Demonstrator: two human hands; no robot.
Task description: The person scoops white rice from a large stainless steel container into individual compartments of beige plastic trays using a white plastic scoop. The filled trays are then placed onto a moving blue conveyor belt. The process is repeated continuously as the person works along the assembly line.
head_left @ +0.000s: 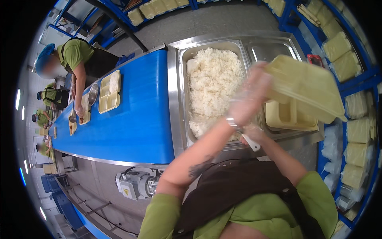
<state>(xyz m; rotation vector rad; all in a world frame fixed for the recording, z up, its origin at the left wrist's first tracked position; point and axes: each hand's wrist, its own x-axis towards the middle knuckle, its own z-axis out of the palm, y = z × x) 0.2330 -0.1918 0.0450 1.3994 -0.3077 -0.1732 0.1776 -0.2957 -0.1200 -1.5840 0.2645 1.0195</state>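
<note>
My left hand point(254, 89), in a clear glove and blurred by motion, grips the edge of a pale yellow compartment tray point(308, 85). That tray is tilted above another pale yellow compartment tray point(292, 113) on the steel counter. Beneath my left forearm, my right hand point(255, 133) is closed around a utensil with a white handle point(251, 143); my left arm hides its working end. A deep steel pan of cooked white rice point(215, 83) sits just left of both hands.
A blue conveyor belt point(139, 107) runs leftward, carrying a compartment tray point(109, 91) and a steel bowl point(93, 94). A co-worker point(77, 55) reaches over the belt. Blue shelves with wrapped trays point(342, 51) stand right. A motor point(137, 185) sits below the belt.
</note>
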